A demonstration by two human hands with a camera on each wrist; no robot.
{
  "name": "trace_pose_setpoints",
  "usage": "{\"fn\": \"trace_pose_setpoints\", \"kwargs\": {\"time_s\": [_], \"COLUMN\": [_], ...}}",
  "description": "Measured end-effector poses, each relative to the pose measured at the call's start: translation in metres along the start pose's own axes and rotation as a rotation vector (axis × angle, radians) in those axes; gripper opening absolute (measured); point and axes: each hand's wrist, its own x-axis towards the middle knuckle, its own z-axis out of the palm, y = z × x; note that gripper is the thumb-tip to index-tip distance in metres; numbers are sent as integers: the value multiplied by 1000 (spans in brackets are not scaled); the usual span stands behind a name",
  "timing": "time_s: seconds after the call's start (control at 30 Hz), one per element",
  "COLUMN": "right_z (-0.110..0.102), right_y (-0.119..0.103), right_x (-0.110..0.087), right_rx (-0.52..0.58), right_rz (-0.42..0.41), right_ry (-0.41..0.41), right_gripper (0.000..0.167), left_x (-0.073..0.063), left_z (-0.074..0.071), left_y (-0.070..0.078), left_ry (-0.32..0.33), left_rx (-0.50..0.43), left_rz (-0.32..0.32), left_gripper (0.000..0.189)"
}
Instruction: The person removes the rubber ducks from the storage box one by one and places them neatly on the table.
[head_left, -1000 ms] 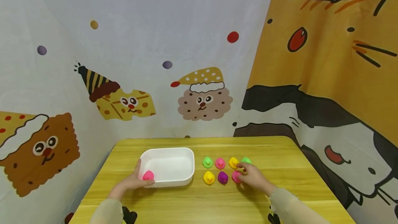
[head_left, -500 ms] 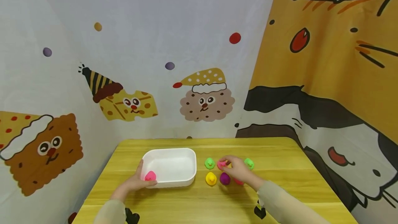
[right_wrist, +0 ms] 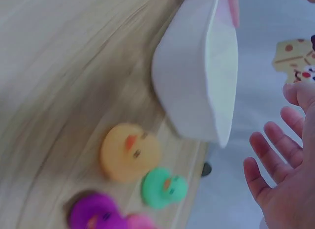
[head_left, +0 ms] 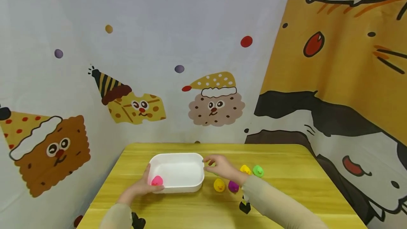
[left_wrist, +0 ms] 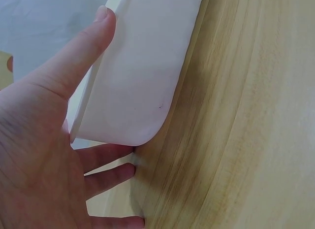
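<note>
My left hand (head_left: 141, 186) grips the near left corner of a white plastic tub (head_left: 179, 188); its thumb lies along the near side and its fingers are at the left end. One pink toy duck (head_left: 157, 181) sits inside the tub. My right hand (head_left: 222, 167) is just beyond the tub's right rim, over the toy ducks. In the right wrist view its fingers are loosely bent, and nothing shows between them. Below it are a yellow duck (right_wrist: 129, 152), a green duck (right_wrist: 162, 188), a purple duck (right_wrist: 96, 213) and part of a pink duck (right_wrist: 140, 221).
A second yellow duck (head_left: 245, 169) and another green duck (head_left: 258, 171) stand farther right at the back of the wooden table (head_left: 286, 193). A cartoon-printed cloth (head_left: 143, 27) hangs behind the table.
My right hand has moved left, from the pink duck at the right of the group, over the back row, to the tub's right rim. My left hand stays at the tub.
</note>
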Motion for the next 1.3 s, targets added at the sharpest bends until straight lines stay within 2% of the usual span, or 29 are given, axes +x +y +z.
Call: {"fn": "trace_pose_setpoints", "kwargs": {"time_s": [0.23, 0.47, 0.77, 0.93, 1.1, 1.2, 1.3], "right_z": [21, 45, 79, 95, 107, 114, 124], "right_y": [-21, -40, -59, -60, -63, -68, -72], "right_x": [36, 74, 104, 114, 120, 120, 120], "right_rx": [13, -22, 28, 37, 133, 161, 149], "right_rz": [-24, -77, -32, 27, 141, 206, 234], "right_ry": [-94, -206, -313, -339, -343, -354, -376], "right_gripper": [28, 37, 28, 28, 28, 28, 28], "left_x": [2, 4, 2, 1, 2, 2, 1], "left_z": [2, 2, 0, 1, 2, 1, 0], "left_y": [-4, -2, -2, -5, -5, -4, -3], "left_ry": [27, 32, 21, 16, 20, 27, 31], "left_rx": [-19, -9, -22, -55, -106, -91, -78], "left_rz": [-9, -34, -24, -17, -1, 13, 21], "left_gripper": [130, 131, 129, 130, 129, 129, 130]}}
